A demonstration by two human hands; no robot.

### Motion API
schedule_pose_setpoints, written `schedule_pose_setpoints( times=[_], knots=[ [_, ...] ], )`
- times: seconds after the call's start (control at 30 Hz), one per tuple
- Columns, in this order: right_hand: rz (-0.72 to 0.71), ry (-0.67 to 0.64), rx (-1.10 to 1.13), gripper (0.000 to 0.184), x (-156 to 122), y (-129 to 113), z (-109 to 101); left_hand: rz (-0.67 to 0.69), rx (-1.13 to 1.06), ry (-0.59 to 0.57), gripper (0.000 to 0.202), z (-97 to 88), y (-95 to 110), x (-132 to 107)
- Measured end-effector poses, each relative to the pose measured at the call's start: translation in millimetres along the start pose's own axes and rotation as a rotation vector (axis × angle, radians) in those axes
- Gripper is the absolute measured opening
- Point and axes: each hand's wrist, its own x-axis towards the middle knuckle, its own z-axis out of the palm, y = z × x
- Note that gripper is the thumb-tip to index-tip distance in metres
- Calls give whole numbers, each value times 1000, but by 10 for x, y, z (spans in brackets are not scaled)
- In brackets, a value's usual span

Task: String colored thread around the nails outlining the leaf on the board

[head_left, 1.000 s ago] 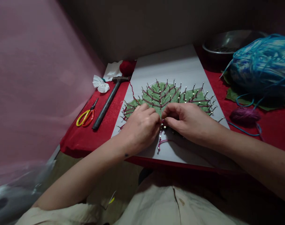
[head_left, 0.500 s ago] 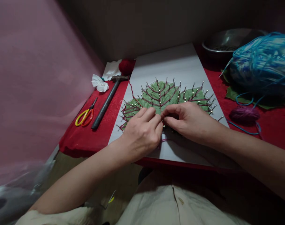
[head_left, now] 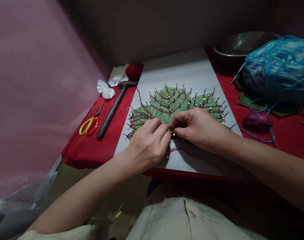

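Note:
A white board (head_left: 182, 66) lies on the red cloth with a green leaf pattern (head_left: 172, 101) ringed by nails and laced with dark red yarn (head_left: 164, 100). My left hand (head_left: 148, 145) and my right hand (head_left: 199, 128) meet over the leaf's stem, fingertips pinched together around the dark red yarn at the nails there. A loop of that yarn (head_left: 175, 150) trails on the board below my fingers. What the fingertips grip exactly is partly hidden.
A hammer (head_left: 111, 110) and yellow-orange scissors (head_left: 88, 124) lie left of the board, with crumpled tissue (head_left: 105, 89) and a red yarn ball (head_left: 133, 70) behind. At right sit a blue yarn bundle (head_left: 277, 68), a purple yarn ball (head_left: 257, 120) and a metal bowl (head_left: 239, 45).
Both hands stay pinched at the leaf's stem; the fingers have shifted slightly while working the yarn. The view has drifted a little.

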Motion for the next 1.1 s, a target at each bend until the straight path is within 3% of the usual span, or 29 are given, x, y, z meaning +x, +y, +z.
schedule_pose_setpoints(
  times=[0.27, 0.47, 0.8, 1.1],
  knots=[
    [10, -24, -31, 28, -12, -24, -24, 21, 24, -63, 17, -10, 32, -21],
    [-15, -26, -46, 30, -28, -50, -43, 53, 22, 30, 18, -12, 13, -44],
    [-3, -30, -40, 28, -26, -53, -48, 244, 19, 131, 22, -44, -42, -57],
    [-9, -16, -23, 28, -27, -54, -38, 110, 53, 11, 29, -201, 81, -98]
  ],
)
